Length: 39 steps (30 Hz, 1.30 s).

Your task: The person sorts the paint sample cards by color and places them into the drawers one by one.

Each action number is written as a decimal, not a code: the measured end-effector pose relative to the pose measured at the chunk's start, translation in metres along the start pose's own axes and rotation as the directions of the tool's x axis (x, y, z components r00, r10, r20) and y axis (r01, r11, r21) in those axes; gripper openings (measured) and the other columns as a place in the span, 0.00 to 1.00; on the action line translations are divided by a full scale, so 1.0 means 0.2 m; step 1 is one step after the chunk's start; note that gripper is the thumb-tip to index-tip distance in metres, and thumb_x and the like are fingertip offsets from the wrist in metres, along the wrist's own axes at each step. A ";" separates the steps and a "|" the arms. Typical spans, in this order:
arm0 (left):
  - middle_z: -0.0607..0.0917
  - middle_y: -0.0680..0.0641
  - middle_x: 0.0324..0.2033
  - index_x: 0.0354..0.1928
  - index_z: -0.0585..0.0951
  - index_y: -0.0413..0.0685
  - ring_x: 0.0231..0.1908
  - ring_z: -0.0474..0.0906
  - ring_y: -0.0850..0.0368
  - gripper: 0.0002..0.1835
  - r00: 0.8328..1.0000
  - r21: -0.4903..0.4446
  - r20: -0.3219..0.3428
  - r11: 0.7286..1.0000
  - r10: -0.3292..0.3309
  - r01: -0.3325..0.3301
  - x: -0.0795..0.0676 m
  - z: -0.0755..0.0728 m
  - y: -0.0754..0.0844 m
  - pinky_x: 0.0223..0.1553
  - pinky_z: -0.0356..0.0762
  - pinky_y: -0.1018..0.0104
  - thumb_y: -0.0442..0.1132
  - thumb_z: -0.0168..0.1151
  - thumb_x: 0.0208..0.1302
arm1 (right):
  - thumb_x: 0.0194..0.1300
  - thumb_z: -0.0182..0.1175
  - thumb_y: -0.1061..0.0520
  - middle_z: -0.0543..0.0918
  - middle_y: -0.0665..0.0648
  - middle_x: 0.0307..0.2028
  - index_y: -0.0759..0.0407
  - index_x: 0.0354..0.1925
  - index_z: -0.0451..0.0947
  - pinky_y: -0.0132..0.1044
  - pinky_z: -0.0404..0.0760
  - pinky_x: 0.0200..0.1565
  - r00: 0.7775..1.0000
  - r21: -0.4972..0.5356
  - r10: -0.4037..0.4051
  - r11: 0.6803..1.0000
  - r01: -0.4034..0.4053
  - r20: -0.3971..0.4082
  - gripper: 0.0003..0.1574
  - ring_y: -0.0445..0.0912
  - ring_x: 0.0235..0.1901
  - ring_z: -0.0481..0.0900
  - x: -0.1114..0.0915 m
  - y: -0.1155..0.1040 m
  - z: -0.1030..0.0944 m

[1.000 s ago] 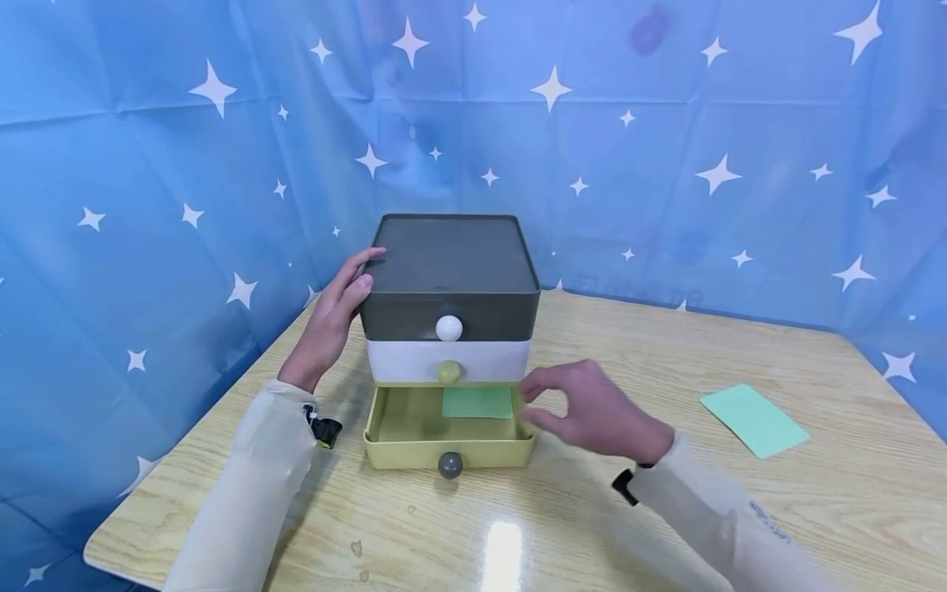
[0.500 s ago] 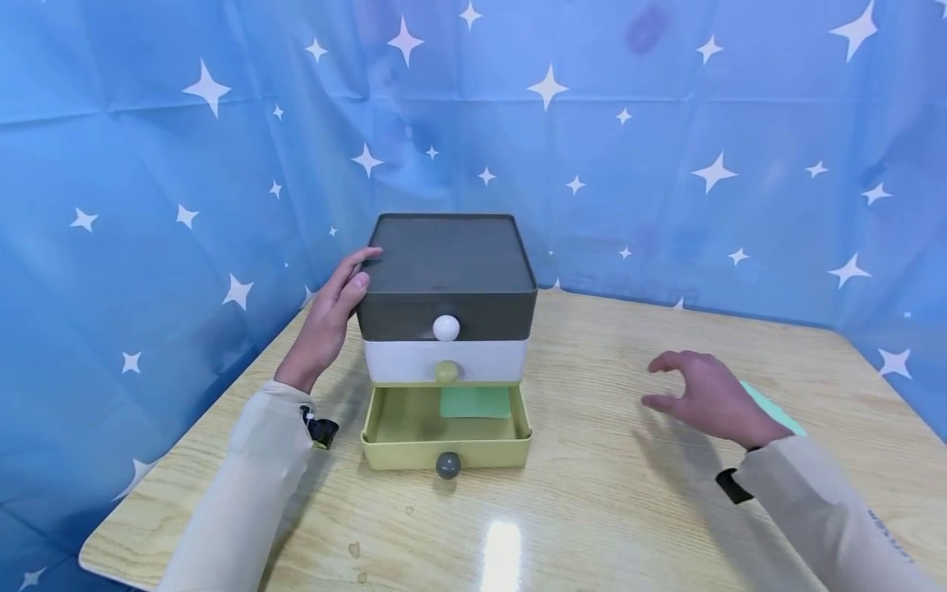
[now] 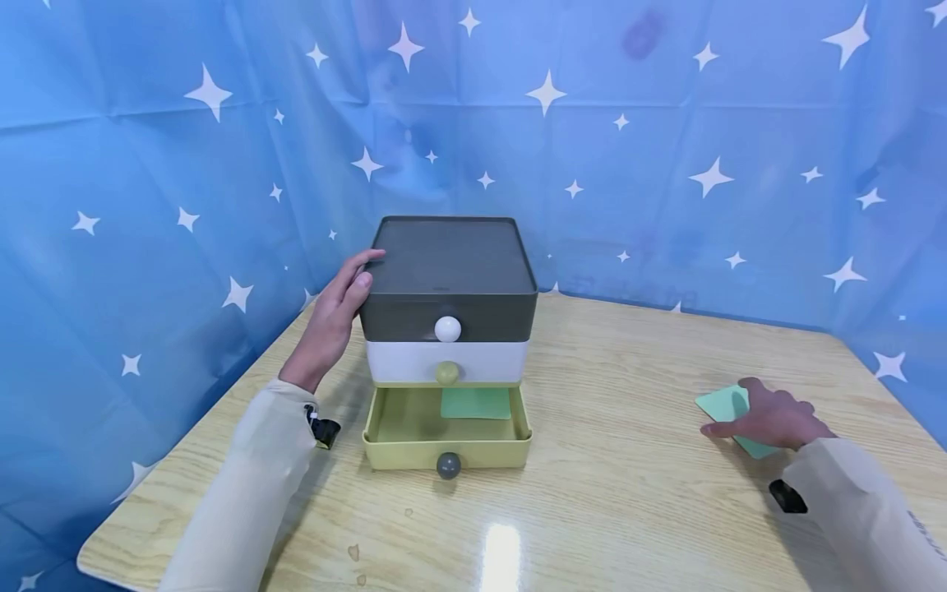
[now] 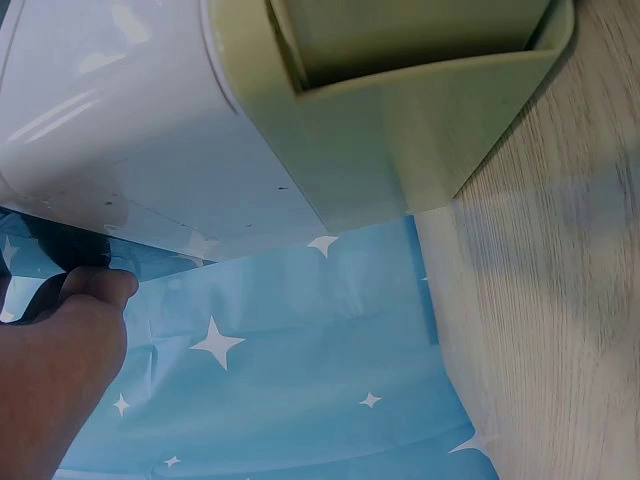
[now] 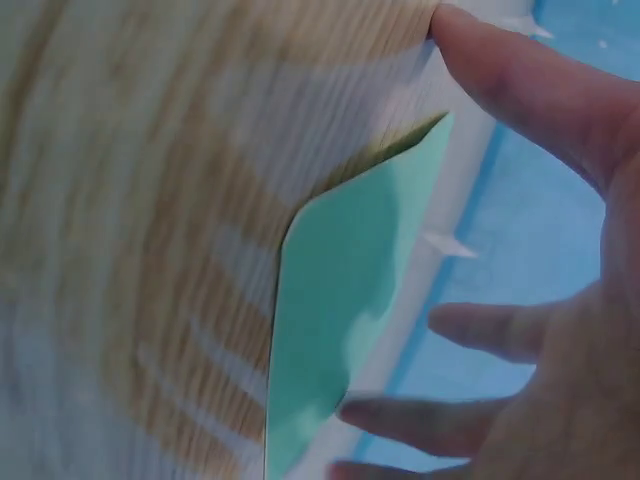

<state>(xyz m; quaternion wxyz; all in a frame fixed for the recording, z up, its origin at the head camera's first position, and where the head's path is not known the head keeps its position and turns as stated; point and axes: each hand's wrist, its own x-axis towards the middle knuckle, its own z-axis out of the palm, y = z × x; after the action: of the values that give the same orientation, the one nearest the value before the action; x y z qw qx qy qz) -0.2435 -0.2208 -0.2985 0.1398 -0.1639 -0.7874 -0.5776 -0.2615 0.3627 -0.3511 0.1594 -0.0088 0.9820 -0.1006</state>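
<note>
A stacked drawer box with a dark grey top tier (image 3: 451, 256), a white tier (image 3: 399, 362) and a pulled-out olive-green drawer (image 3: 399, 454) stands on the table. My left hand (image 3: 329, 321) rests against its left side, fingertips on the grey top's edge and thumb beside it. Inside the drawer, toward the back right, lies a light green card (image 3: 476, 403). Another light green card (image 5: 340, 290) lies flat at the right of the table. My right hand (image 3: 777, 418) hovers over it, thumb and fingers spread to either side; in the right wrist view a fingertip is right at the card's edge.
The wooden table (image 3: 607, 493) has its rounded left corner near the front. A blue curtain with white stars (image 3: 629, 156) hangs behind and along the left. Round knobs, such as the grey knob (image 3: 448, 465), stick out from the drawer fronts.
My right hand has moved from beside the open drawer rightward to the card on the table, its fingers spreading around it. The left hand and the drawer box have stayed put.
</note>
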 end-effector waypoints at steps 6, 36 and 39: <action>0.56 0.51 0.78 0.75 0.63 0.62 0.77 0.53 0.50 0.27 1.000 0.022 -0.012 1.000 0.013 -0.012 0.01 0.01 0.00 0.75 0.55 0.39 0.56 0.42 0.79 | 0.56 0.67 0.28 0.65 0.86 0.60 0.83 0.67 0.52 0.59 0.78 0.44 0.997 -0.001 -0.073 0.997 0.073 -0.027 0.71 0.77 0.54 0.70 0.00 0.02 0.00; 0.58 0.56 0.78 0.73 0.65 0.71 0.79 0.50 0.53 0.25 1.000 0.050 -0.016 0.999 -0.001 0.001 0.06 0.05 -0.02 0.76 0.53 0.41 0.58 0.44 0.77 | 0.51 0.73 0.34 0.73 0.79 0.54 0.67 0.58 0.74 0.54 0.78 0.40 0.957 -0.050 -0.232 0.973 0.226 -0.176 0.49 0.66 0.49 0.73 -0.10 -0.33 -0.04; 0.59 0.55 0.78 0.73 0.66 0.71 0.79 0.51 0.53 0.25 1.000 0.049 -0.017 0.999 0.001 0.000 0.06 0.05 -0.02 0.76 0.53 0.41 0.58 0.44 0.77 | 0.51 0.74 0.34 0.73 0.78 0.53 0.65 0.57 0.75 0.55 0.78 0.41 0.946 -0.056 -0.257 0.966 0.251 -0.197 0.47 0.64 0.47 0.76 -0.14 -0.41 -0.05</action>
<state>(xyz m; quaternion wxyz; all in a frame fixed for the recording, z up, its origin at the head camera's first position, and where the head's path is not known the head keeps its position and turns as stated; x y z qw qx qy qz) -0.2560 -0.2118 -0.2996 0.1506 -0.1559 -0.8001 -0.5593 -0.2399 0.2864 -0.3178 0.0441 -0.1275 0.9852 -0.1057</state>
